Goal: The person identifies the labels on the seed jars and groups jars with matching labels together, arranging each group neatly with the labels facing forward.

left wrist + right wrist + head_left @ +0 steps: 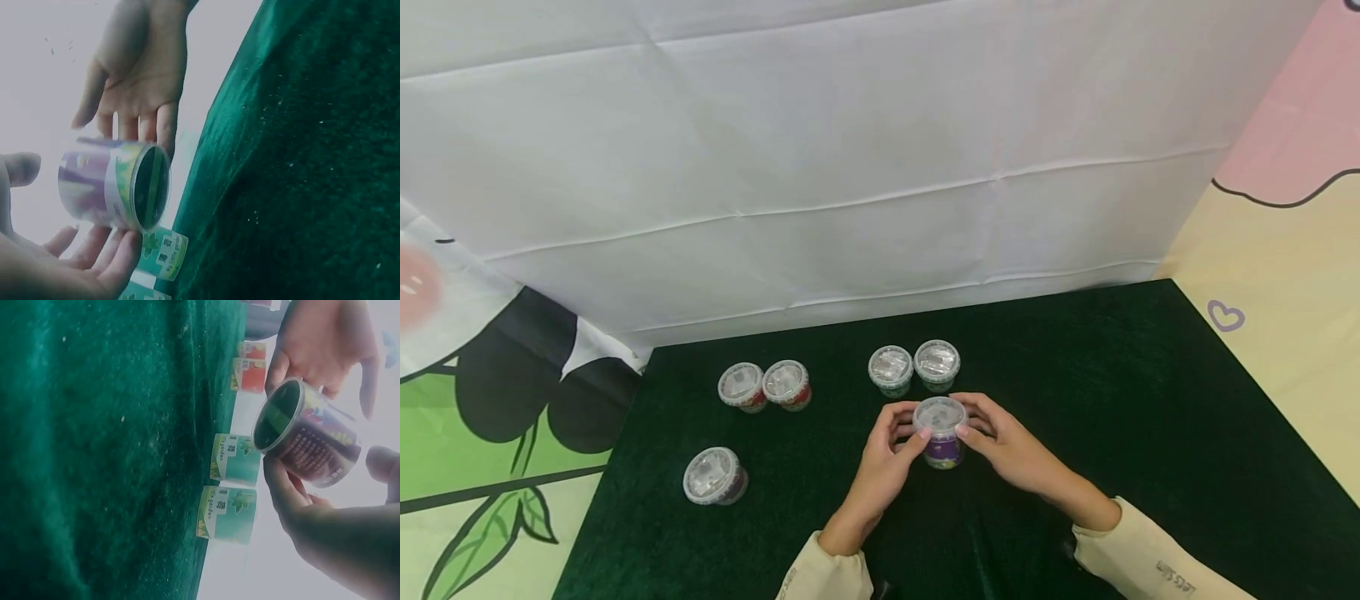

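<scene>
Between both hands is a small clear plastic tub [943, 450] with a purple label and a clear round lid. It is raised off the table, and its dark base shows in both wrist views. My left hand [883, 462] holds its left side, thumb at the front and fingers behind. On the opposite side my right hand [1011, 446] holds it in a like way. Just behind stand two green-labelled tubs, a left one [895, 388] and a right one [939, 385], side by side.
Two red-labelled tubs, one [753, 403] beside another [797, 400], stand at the back left. Nearer on the left is a dark-labelled lidded tub [733, 490]. A dark green cloth [1112, 400] covers the table, with a white sheet [850, 167] behind it.
</scene>
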A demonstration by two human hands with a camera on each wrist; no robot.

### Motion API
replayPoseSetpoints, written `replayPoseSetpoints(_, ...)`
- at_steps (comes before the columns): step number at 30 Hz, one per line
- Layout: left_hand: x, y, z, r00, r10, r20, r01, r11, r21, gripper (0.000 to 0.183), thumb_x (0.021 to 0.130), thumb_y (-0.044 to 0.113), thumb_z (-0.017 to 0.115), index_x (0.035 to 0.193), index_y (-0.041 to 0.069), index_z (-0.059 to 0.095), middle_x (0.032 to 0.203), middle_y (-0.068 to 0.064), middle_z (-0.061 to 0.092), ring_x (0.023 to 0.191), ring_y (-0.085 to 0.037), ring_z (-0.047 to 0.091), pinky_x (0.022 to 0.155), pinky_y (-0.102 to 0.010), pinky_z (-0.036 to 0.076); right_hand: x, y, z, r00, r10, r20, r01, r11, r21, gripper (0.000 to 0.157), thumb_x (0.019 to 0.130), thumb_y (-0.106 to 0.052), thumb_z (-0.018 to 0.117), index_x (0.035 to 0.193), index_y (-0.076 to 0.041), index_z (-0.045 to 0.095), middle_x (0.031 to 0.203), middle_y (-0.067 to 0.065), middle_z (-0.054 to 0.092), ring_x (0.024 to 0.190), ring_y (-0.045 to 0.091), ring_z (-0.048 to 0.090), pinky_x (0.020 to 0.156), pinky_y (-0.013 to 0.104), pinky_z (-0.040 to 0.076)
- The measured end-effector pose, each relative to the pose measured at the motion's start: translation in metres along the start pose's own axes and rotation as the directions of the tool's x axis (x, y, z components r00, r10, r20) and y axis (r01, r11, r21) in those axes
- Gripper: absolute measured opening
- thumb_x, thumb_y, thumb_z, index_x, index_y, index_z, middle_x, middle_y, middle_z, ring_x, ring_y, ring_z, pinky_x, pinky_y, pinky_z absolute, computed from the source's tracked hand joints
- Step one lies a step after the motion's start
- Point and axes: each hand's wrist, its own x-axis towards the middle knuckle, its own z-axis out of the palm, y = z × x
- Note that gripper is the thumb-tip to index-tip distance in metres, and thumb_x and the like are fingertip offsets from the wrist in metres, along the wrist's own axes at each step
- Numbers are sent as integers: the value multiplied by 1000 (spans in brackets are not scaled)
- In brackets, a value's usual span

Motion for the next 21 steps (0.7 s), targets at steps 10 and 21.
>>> replayPoseSetpoints(10, 2, -4, -8, 990, -15, 139, 21, 999, -36, 58, 110, 30, 59, 159, 6, 39, 156, -15, 50, 140, -33, 50, 117, -54, 43, -3, -1, -5, 996, -13, 83, 9, 999, 45, 56, 113, -20, 49, 160, 4, 32, 160, 30, 40, 145, 51, 43, 116, 62, 42)
replayPoseSetpoints(21, -4, -1, -4, 998, 12, 64, -10, 999, -31, 55, 109, 27, 62, 155, 5, 42, 153, -15, 54, 135, -31, 56, 110, -43, 50, -3, -5, 0, 999, -22, 39, 21, 1000, 13, 56, 110, -19, 54, 158, 2, 35, 154, 28, 47, 140, 47, 51, 113, 59, 47)
